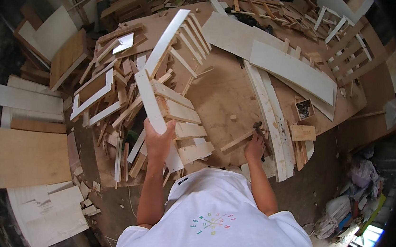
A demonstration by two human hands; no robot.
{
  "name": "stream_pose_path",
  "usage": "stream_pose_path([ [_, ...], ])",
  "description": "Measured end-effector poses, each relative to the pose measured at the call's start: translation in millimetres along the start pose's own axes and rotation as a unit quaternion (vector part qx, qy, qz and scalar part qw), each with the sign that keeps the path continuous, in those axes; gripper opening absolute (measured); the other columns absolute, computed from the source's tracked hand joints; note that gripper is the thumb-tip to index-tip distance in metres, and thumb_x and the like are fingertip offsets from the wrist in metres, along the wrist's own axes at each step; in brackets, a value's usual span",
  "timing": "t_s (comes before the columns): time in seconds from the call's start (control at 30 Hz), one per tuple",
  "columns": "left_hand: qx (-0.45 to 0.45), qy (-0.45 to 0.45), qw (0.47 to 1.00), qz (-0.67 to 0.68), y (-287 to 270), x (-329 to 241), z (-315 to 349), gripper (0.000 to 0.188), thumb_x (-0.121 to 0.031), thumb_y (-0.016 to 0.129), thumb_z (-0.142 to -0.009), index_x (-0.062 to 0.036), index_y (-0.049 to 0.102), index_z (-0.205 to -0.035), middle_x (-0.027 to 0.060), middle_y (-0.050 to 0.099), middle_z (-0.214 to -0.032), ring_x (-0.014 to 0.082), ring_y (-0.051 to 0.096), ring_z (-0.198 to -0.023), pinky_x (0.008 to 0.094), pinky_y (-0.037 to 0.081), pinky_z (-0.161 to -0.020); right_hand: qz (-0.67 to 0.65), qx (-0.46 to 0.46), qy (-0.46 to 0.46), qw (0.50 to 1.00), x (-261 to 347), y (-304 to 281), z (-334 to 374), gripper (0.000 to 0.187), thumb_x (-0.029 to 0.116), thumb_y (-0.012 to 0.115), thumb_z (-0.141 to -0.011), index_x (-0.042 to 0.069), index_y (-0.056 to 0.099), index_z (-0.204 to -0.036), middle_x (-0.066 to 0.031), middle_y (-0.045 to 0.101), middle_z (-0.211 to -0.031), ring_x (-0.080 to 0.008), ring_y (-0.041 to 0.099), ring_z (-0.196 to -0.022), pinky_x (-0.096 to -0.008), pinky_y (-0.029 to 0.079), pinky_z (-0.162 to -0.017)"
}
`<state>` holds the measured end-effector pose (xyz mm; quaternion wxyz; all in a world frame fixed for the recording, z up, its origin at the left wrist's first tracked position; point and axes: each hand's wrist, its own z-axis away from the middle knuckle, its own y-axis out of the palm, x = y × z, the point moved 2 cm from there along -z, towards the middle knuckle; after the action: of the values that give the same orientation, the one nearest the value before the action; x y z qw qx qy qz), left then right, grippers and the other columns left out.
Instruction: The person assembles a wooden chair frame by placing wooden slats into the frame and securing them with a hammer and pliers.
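Note:
My left hand (158, 141) is closed around the lower end of a narrow white board (149, 95), which slants up and away to the left. Beyond it stands a slatted wooden frame (169, 39) with a white side rail and several thin slats. Pale wooden slats (183, 130) lie side by side just right of my left hand. Low over the table at the right, my right hand (254, 149) is closed on a hammer (258, 126); its dark head shows past the fingers, which partly hide the handle. A loose wooden strip (236, 141) lies beside that hand.
A brown plywood table (219, 99) bears everything. Long white boards (292, 70) and beams (270, 116) lie at the right, near a small box of nails (304, 109). Scrap wood (120, 85) is heaped at the left. Plywood panels (25, 159) stand farther left.

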<state>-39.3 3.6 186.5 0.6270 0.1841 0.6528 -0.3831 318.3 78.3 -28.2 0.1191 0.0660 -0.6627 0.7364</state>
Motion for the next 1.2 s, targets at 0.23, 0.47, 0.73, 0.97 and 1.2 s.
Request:
stream_pose_path([
  [0.23,0.004,-0.024,0.993,-0.119,34,-36,5,0.084,-0.032,0.083,-0.086,0.0054,0.039,-0.147,0.028,0.068,-0.118,0.0382,0.07,-0.107,0.0455,0.054,-0.094,-0.098,0.021,0.011,0.995,-20,5,-7,0.047,0.013,0.064,-0.098,0.012,0.054,-0.143,-0.0196,0.056,-0.135,-0.0416,0.056,-0.126,-0.051,0.046,-0.105],
  [0.47,0.01,-0.028,0.994,-0.109,28,-36,5,0.087,-0.034,0.082,-0.087,0.0072,0.036,-0.148,0.0299,0.064,-0.126,0.0405,0.066,-0.114,0.0463,0.052,-0.098,-0.229,-0.049,-0.121,0.965,11,-31,-6,0.038,0.015,0.068,-0.096,0.008,0.063,-0.133,-0.0175,0.062,-0.127,-0.0406,0.063,-0.115,-0.0487,0.052,-0.097],
  [0.73,0.015,0.058,0.979,-0.195,30,-28,-1,0.094,-0.033,0.079,-0.089,0.0077,0.025,-0.155,0.0357,0.049,-0.144,0.0487,0.054,-0.131,0.051,0.043,-0.109,-0.221,0.039,-0.129,0.966,55,3,-23,0.042,0.003,0.071,-0.086,0.005,0.066,-0.128,-0.0202,0.066,-0.12,-0.0417,0.063,-0.114,-0.0463,0.052,-0.097],
  [0.97,0.025,-0.009,0.988,-0.152,28,-42,1,0.097,-0.035,0.08,-0.088,0.0044,0.024,-0.157,0.0343,0.059,-0.133,0.049,0.061,-0.121,0.0505,0.048,-0.103,-0.194,0.027,-0.155,0.968,64,12,-29,0.046,0.009,0.075,-0.085,0.005,0.065,-0.129,-0.0201,0.062,-0.128,-0.0419,0.062,-0.115,-0.0469,0.051,-0.099],
  [1.2,0.022,-0.006,0.993,-0.119,27,-36,3,0.097,-0.032,0.081,-0.087,0.0038,0.025,-0.157,0.0324,0.058,-0.134,0.0449,0.062,-0.122,0.0488,0.049,-0.103,-0.055,0.068,-0.101,0.991,28,-6,11,0.068,0.017,0.086,-0.078,0.007,0.054,-0.137,-0.0215,0.053,-0.138,-0.0464,0.061,-0.115,-0.0537,0.05,-0.101],
])
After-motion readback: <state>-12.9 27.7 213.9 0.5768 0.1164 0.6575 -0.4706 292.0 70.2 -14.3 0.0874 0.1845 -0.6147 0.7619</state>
